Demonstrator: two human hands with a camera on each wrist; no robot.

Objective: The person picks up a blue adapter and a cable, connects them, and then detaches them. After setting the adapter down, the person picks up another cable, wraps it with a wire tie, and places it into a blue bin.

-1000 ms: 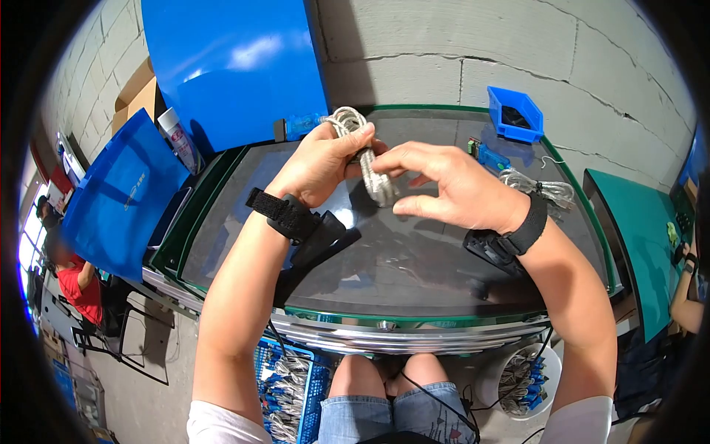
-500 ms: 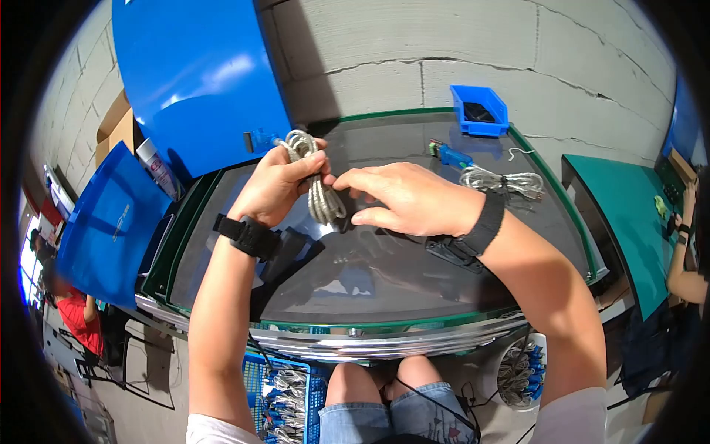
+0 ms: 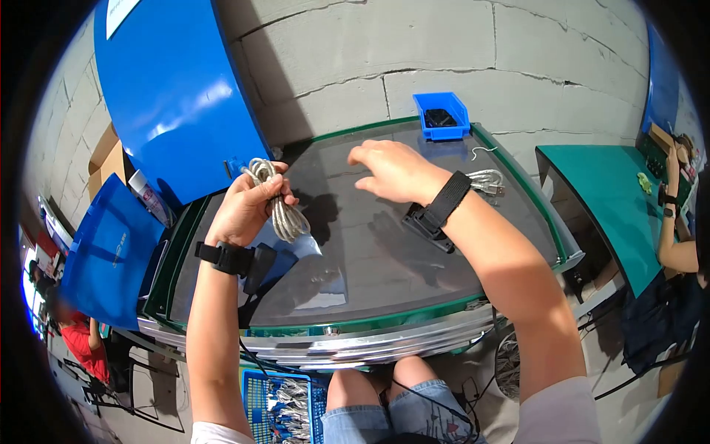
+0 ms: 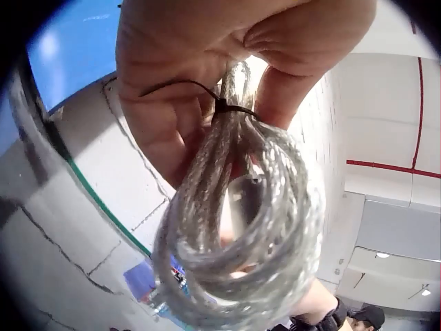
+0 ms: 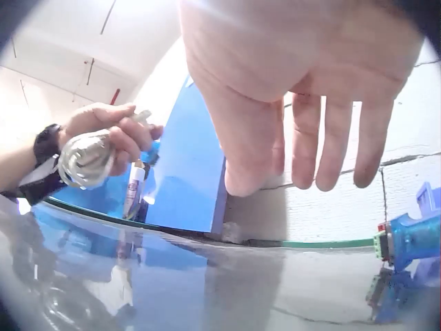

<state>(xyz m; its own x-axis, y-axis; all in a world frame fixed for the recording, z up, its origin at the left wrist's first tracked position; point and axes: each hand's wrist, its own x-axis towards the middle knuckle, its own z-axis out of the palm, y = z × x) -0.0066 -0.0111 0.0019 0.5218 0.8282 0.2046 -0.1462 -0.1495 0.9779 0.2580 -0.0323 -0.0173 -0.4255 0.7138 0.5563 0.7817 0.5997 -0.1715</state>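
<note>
My left hand (image 3: 240, 211) grips a coil of silver braided cable (image 3: 289, 220) over the left part of the table. In the left wrist view a thin black tie (image 4: 222, 108) cinches the coil, with one loose end sticking out. A blue plug (image 3: 235, 167) shows just beyond that hand. My right hand (image 3: 396, 172) is apart from the coil, over the middle of the table, and holds nothing. Its fingers hang straight in the right wrist view. Behind its wrist lies a second coiled cable (image 3: 487, 180); a blue connector with a green terminal (image 5: 406, 238) appears near that hand.
A blue bin (image 3: 444, 133) with black pieces stands at the table's back edge, near a white string (image 3: 484, 152). Blue panels (image 3: 111, 251) and a spray can (image 3: 151, 200) are at left. A blue basket (image 3: 255, 403) of cables sits below. Other people work at both sides.
My right hand has drawn away from the coil, towards the second cable. My left hand keeps its grip on the coil. The head view has turned to the right.
</note>
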